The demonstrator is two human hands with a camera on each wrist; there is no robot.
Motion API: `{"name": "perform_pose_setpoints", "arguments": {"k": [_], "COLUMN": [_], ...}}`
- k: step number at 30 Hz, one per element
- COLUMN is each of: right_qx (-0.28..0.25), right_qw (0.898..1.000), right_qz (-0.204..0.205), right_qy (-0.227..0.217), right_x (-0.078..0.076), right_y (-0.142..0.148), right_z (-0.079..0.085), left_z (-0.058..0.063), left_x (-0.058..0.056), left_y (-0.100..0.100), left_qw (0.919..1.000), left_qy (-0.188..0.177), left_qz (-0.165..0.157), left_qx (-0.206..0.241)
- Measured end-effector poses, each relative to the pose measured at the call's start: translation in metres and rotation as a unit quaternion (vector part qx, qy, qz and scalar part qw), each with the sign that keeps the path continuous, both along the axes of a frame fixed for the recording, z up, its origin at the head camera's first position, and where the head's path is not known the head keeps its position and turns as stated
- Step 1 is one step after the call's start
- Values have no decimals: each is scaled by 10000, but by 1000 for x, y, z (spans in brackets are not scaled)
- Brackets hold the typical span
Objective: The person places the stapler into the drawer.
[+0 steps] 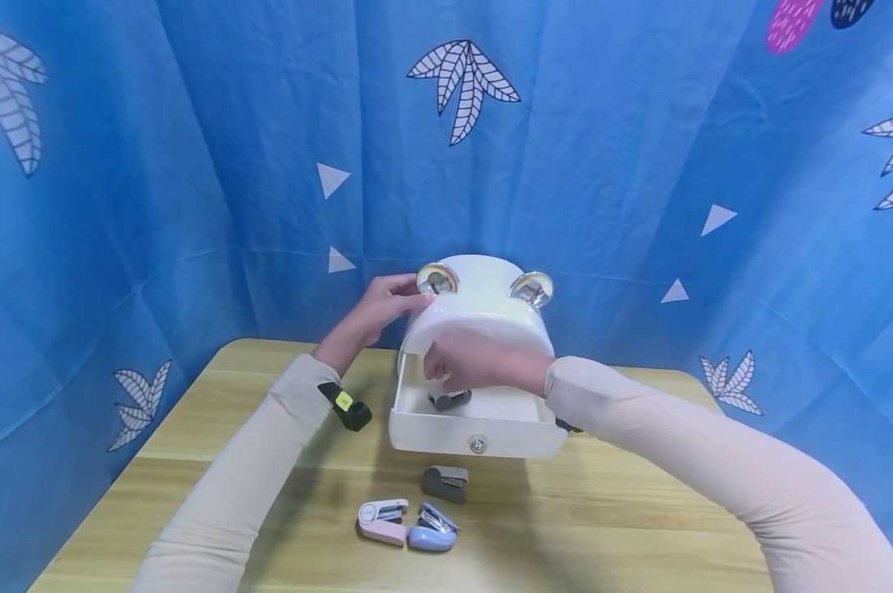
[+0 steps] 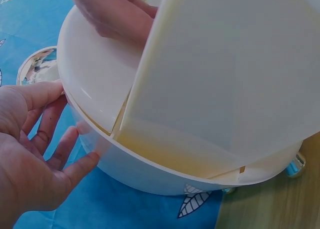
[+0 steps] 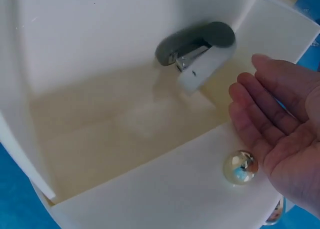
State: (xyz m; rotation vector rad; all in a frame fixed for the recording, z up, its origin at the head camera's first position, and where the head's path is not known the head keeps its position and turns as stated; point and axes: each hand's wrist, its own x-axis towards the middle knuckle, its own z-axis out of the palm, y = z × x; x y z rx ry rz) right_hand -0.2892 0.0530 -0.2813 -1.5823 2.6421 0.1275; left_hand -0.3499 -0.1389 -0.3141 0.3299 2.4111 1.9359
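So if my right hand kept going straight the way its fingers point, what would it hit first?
Likely the grey-and-white stapler, lined up ahead of your right hand in the wrist view. Depth is unclear, so it could meet the drawer floor instead.

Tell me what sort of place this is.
Probably a curtained-off tabletop set for recording: a patterned blue curtain hangs behind and on both sides of a wood-grain table, where three small staplers lie before a white drawer box.
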Motion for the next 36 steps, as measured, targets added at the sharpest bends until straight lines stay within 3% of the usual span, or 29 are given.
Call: {"name": "perform_pose_setpoints", "arguments": {"k": [10, 24, 29, 36], "right_qx": [-333, -735, -958, -1596], "right_qw": [9962, 9896, 9886, 9834], "right_qz": [-135, -20, -117, 168], "right_qy": [-794, -1239, -1155, -846], "right_x": [-1, 1, 13, 42], "right_y": [3, 16, 26, 46], "right_z": [11, 26, 33, 33], "left_z": [0, -3, -3, -2], "left_x": [0, -3, -2, -1], "left_y": [-1, 1, 1, 1], "left_qw": [10000, 9999, 10000, 10000], "left_qy": [-3, 70, 41, -36], "left_qz": [41, -24, 55, 74], "left_qx": [-48, 93, 64, 36]}}
